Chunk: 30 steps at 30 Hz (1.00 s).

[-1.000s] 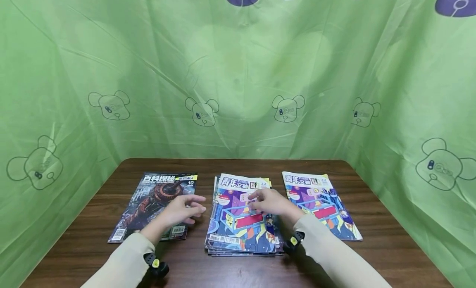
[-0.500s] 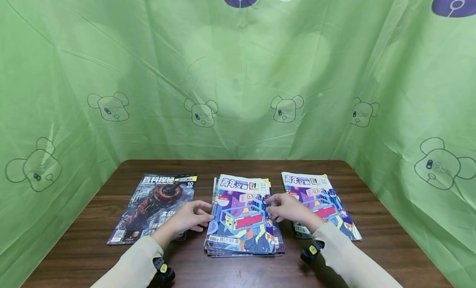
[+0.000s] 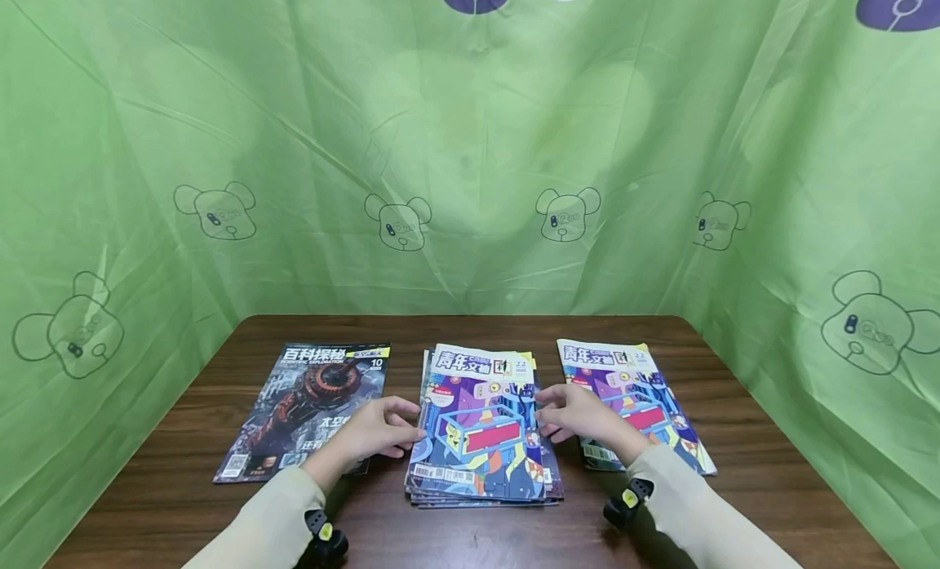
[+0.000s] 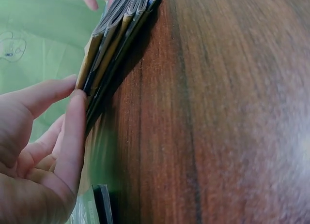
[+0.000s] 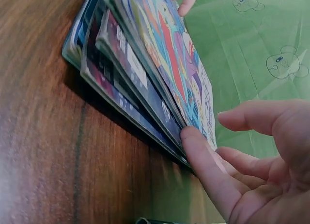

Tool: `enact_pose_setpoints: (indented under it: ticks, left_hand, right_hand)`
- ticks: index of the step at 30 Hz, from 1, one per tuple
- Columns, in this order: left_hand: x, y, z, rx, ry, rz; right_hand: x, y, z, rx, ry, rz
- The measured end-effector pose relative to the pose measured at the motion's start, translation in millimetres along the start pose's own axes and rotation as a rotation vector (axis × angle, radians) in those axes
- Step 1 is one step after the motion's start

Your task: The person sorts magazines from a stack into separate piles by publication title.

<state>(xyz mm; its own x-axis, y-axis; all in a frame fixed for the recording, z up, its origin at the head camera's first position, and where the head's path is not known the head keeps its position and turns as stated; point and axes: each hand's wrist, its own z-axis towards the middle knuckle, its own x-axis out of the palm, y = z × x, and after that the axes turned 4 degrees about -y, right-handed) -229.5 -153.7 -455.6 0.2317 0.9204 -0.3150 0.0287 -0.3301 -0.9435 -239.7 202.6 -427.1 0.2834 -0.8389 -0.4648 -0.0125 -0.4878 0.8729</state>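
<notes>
While a green curtain (image 3: pixel 470 128) printed with bear outlines hangs behind the magazine stack (image 3: pixel 473 451), a brown wooden worktop (image 3: pixel 147 504) carries it. Right of the stack lies a purple-covered magazine (image 3: pixel 617 379); left of it, a dark-covered magazine (image 3: pixel 312 393). Both hands have loosely extended fingers, the left hand (image 3: pixel 370 430) touching the stack's left edge, the right hand (image 3: pixel 576 411) its right edge, neither gripping it.
</notes>
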Motion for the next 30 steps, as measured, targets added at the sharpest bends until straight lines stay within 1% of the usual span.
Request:
enact_pose_setpoints:
  ticks: [4, 7, 10, 15, 20, 25, 30]
  left_hand:
    - [0.3, 0.7, -0.6, -0.001, -0.005, 0.003]
    - [-0.5, 2.9, -0.6, -0.004, -0.005, -0.009]
    - [-1.1, 4.8, 0.4, -0.004, 0.003, -0.027]
    - [-1.2, 4.2, -0.3, -0.003, 0.016, -0.033]
    - [-1.2, 3.2, -0.2, -0.008, 0.007, -0.023]
    - [0.1, 2.3, 1.7, -0.012, -0.009, -0.018]
    - [-0.4, 3.0, 1.9, 0.004, 0.0, -0.028]
  right_hand:
    - [-0.7, -2.6, 0.8, 0.027, 0.024, 0.059]
    - [-0.6, -5.2, 1.8, 0.049, 0.046, 0.115]
    - [0.0, -8.1, 3.7, 0.073, 0.049, 0.154]
    - [1.9, -10.1, 7.3, 0.103, 0.025, 0.15]
    - [5.8, -8.8, 7.8, 0.099, -0.007, 0.125]
    - [6.5, -6.8, 7.3, 0.085, -0.039, 0.166]
    - [5.1, -5.8, 7.3, 0.09, -0.02, 0.185]
